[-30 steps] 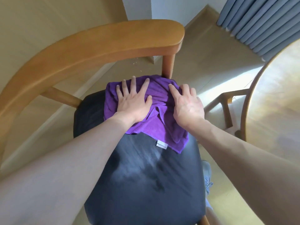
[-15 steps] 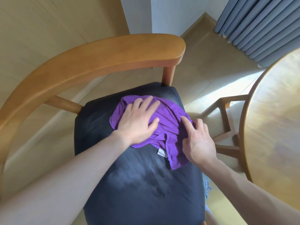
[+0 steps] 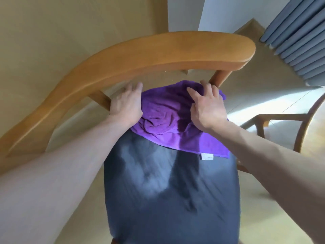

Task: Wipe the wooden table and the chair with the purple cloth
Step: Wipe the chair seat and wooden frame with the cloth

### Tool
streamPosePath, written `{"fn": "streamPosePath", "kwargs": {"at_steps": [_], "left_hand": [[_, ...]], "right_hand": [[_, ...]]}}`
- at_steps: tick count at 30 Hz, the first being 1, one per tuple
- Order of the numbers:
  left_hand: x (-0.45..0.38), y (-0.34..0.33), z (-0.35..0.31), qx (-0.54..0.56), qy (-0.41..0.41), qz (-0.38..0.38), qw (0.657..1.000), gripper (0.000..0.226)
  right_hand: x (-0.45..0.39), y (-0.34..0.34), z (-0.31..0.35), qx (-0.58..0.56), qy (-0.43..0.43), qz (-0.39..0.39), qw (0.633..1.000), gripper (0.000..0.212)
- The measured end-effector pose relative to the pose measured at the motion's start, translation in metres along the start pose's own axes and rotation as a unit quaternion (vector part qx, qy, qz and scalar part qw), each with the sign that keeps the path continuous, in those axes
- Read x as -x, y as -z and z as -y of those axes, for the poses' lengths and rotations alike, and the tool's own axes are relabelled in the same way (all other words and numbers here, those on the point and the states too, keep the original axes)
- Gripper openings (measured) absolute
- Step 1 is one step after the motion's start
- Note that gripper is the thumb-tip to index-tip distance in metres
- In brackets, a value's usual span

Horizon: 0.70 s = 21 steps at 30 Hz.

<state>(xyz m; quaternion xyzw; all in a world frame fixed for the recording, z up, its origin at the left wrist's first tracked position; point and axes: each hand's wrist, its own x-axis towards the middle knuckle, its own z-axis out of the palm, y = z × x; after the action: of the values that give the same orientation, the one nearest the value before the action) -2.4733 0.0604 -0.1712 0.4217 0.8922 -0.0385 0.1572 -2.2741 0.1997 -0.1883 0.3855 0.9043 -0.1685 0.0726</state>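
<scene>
Pushed back across the seat since half a second ago, the purple cloth (image 3: 175, 120) is now bunched at the far edge, right under the backrest.

Closest in, the dark seat (image 3: 172, 199) of the chair (image 3: 158, 50) is left bare, with a blurry sheen on it. Farther up, the cloth is pressed down by both hands: the left hand (image 3: 125, 104) is laid on its left edge, fingers fairly straight and close together, and the right hand (image 3: 207, 107) on its right side, fingers spread and bent into the fabric. A white tag (image 3: 207, 156) is seen on the near hem. Off right, the wooden table (image 3: 316, 127) edge is caught; gray curtains (image 3: 299, 37) hang beyond.
</scene>
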Motion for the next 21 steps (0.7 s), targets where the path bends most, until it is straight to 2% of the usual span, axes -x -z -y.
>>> {"fn": "streamPosePath", "kwargs": {"at_steps": [2,4,9,16,18,21], "left_hand": [[0.009,-0.012,0.009,-0.009,-0.023,0.050,0.998,0.074],[0.012,-0.025,0.014,-0.008,-0.035,0.065,0.997,0.086],[0.026,-0.038,0.032,-0.017,-0.026,0.048,0.998,0.091],[0.081,-0.054,0.103,-0.022,0.072,0.049,0.996,0.092],[0.098,-0.062,0.121,-0.018,0.119,0.065,0.991,0.088],[0.115,-0.070,0.127,0.044,0.210,0.094,0.972,0.074]], "right_hand": [[-0.011,-0.010,0.015,0.011,-0.056,0.039,0.998,0.055],[-0.014,-0.019,0.026,0.023,-0.088,0.040,0.995,0.054],[-0.014,-0.035,0.049,0.054,-0.096,0.010,0.994,0.060],[-0.016,-0.048,0.117,0.073,0.046,0.053,0.995,0.063],[-0.014,-0.052,0.137,0.078,0.095,0.065,0.990,0.064],[-0.007,-0.059,0.156,0.111,0.146,0.076,0.980,0.067]]}}
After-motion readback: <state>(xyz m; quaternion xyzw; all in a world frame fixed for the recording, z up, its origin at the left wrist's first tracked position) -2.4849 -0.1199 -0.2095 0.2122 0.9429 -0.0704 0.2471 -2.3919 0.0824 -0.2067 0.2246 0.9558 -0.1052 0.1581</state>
